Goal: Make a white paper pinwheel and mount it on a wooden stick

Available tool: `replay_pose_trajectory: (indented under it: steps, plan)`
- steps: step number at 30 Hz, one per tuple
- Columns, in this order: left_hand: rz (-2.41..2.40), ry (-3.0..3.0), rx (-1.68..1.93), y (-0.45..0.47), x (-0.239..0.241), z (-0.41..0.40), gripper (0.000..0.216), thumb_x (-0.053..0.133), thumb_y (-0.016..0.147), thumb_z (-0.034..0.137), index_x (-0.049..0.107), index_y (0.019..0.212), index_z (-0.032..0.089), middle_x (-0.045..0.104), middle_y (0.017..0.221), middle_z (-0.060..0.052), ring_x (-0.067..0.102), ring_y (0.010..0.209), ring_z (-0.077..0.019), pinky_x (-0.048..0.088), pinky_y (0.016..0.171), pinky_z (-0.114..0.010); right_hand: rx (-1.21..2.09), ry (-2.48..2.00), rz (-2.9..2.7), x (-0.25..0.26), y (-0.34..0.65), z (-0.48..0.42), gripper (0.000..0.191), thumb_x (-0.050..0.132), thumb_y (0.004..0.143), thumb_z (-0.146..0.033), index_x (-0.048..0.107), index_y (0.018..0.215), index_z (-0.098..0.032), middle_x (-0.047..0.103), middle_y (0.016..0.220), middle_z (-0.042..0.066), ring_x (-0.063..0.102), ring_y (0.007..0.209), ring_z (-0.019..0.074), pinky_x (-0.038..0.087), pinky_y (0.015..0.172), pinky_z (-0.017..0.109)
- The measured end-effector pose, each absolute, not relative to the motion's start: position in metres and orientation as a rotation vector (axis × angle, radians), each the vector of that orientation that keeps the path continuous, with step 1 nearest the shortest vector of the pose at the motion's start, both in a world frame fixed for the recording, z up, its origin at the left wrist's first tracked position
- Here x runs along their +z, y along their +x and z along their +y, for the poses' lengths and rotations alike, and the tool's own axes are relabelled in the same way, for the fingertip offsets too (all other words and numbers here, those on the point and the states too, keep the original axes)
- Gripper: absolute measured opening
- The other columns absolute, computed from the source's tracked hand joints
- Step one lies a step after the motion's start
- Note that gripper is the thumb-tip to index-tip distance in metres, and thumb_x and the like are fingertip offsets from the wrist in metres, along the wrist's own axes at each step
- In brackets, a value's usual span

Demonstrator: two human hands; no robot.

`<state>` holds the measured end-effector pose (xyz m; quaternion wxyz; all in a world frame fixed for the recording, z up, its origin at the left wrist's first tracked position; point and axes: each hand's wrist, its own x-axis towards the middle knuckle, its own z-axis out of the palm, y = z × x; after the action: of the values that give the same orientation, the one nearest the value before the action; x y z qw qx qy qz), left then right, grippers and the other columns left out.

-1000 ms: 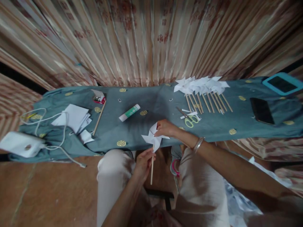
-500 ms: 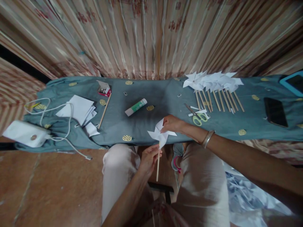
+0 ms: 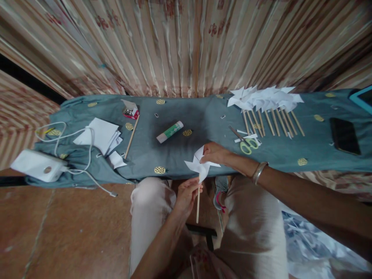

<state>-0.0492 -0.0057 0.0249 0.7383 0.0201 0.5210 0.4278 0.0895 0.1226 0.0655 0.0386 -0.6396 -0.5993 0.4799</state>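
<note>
A white paper pinwheel (image 3: 201, 166) on a thin wooden stick (image 3: 198, 207) is held over the near edge of the cloth-covered table. My left hand (image 3: 187, 192) is closed round the stick just under the paper blades. With fingers pinched, my right hand (image 3: 214, 153) grips the pinwheel near its middle from the upper right; the fingertips hide what is under them. A glue stick (image 3: 170, 132) lies on the cloth beyond both hands. Scissors with light green handles (image 3: 248, 145) rest on paper scraps, right of my right hand.
Several finished pinwheels (image 3: 264, 99) lie in a row at the back right, near a black phone (image 3: 345, 136). On the left are paper sheets (image 3: 100, 133), a small red box (image 3: 131, 111), a loose stick (image 3: 132, 136) and a white power bank (image 3: 39, 165) with cables.
The whole view has shifted slightly, so things sit a little further right. Both hands keep their hold on the pinwheel and its stick, with almost no other movement.
</note>
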Motion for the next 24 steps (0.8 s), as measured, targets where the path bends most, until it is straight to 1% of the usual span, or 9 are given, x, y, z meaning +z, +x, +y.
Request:
replay_pose_trajectory:
  steps: [5, 7, 9, 11, 13, 15, 18, 21, 24]
  plan:
    - [1.113, 0.049, 0.957, -0.049, 0.027, -0.006, 0.034, 0.087, 0.039, 0.018, 0.074, 0.069, 0.011, 0.069, 0.059, -0.003, 0.058, 0.053, -0.0077, 0.044, 0.054, -0.017, 1.476, -1.942, -1.792, 0.074, 0.091, 0.121, 0.009, 0.077, 0.052, -0.016, 0.068, 0.055, -0.016, 0.064, 0.054, -0.001, 0.063, 0.064, 0.0167, 0.042, 0.055, 0.022]
    - [1.087, 0.049, 0.968, -0.05, 0.03, -0.006, 0.034, 0.088, 0.039, 0.018, 0.075, 0.069, 0.011, 0.068, 0.058, -0.002, 0.057, 0.051, -0.0062, 0.043, 0.051, -0.015, 1.506, -1.911, -1.762, 0.077, 0.091, 0.119, 0.009, 0.076, 0.053, -0.015, 0.068, 0.056, -0.016, 0.065, 0.056, -0.001, 0.063, 0.065, 0.0169, 0.043, 0.056, 0.022]
    - [1.05, 0.041, 0.983, -0.051, 0.034, -0.006, 0.034, 0.088, 0.04, 0.019, 0.075, 0.07, 0.01, 0.067, 0.057, -0.002, 0.055, 0.049, -0.0047, 0.043, 0.05, -0.013, 1.546, -1.87, -1.726, 0.08, 0.093, 0.115, 0.01, 0.076, 0.057, -0.017, 0.07, 0.064, -0.016, 0.069, 0.062, 0.0, 0.065, 0.067, 0.0168, 0.045, 0.058, 0.022]
    - [1.026, 0.026, 0.994, -0.052, 0.039, -0.005, 0.034, 0.089, 0.04, 0.018, 0.075, 0.07, 0.01, 0.066, 0.056, -0.001, 0.055, 0.048, -0.004, 0.043, 0.049, -0.012, 1.606, -1.816, -1.636, 0.082, 0.096, 0.111, 0.015, 0.076, 0.062, -0.022, 0.071, 0.074, -0.016, 0.073, 0.071, 0.002, 0.066, 0.069, 0.0164, 0.048, 0.062, 0.023]
    - [1.017, 0.004, 0.996, -0.053, 0.044, -0.003, 0.034, 0.089, 0.041, 0.016, 0.075, 0.071, 0.01, 0.066, 0.055, -0.001, 0.055, 0.046, -0.004, 0.043, 0.047, -0.011, 1.706, -1.729, -1.416, 0.085, 0.101, 0.106, 0.024, 0.079, 0.063, -0.027, 0.07, 0.082, -0.017, 0.075, 0.076, 0.003, 0.067, 0.072, 0.0159, 0.05, 0.066, 0.023]
    - [1.012, -0.025, 0.99, -0.053, 0.049, 0.0, 0.032, 0.088, 0.044, 0.013, 0.075, 0.072, 0.01, 0.065, 0.054, 0.0, 0.055, 0.046, -0.0039, 0.044, 0.046, -0.01, 1.801, -1.62, -1.148, 0.087, 0.106, 0.103, 0.032, 0.083, 0.06, -0.031, 0.07, 0.086, -0.018, 0.075, 0.079, 0.002, 0.068, 0.075, 0.0154, 0.051, 0.069, 0.023]
    - [0.974, -0.033, 0.991, -0.05, 0.058, 0.01, 0.028, 0.085, 0.05, 0.008, 0.075, 0.076, 0.01, 0.066, 0.058, 0.0, 0.056, 0.047, -0.003, 0.047, 0.049, -0.01, 1.849, -1.449, -0.935, 0.091, 0.112, 0.101, 0.037, 0.085, 0.059, -0.038, 0.072, 0.087, -0.018, 0.076, 0.087, 0.003, 0.068, 0.08, 0.0148, 0.053, 0.074, 0.023]
    - [0.948, -0.013, 1.005, -0.044, 0.069, 0.027, 0.022, 0.082, 0.057, 0.005, 0.074, 0.077, 0.01, 0.065, 0.058, 0.0, 0.056, 0.048, -0.003, 0.047, 0.05, -0.009, 1.799, -1.314, -0.826, 0.092, 0.116, 0.105, 0.039, 0.08, 0.064, -0.05, 0.071, 0.088, -0.02, 0.075, 0.095, 0.005, 0.069, 0.086, 0.016, 0.054, 0.078, 0.025]
    - [0.927, 0.023, 1.021, -0.037, 0.08, 0.049, 0.021, 0.082, 0.059, 0.006, 0.072, 0.078, 0.01, 0.066, 0.06, 0.0, 0.058, 0.051, -0.0044, 0.049, 0.053, -0.011, 1.732, -1.269, -0.743, 0.088, 0.122, 0.113, 0.042, 0.067, 0.071, -0.063, 0.068, 0.085, -0.023, 0.075, 0.096, 0.008, 0.07, 0.088, 0.0198, 0.055, 0.08, 0.031]
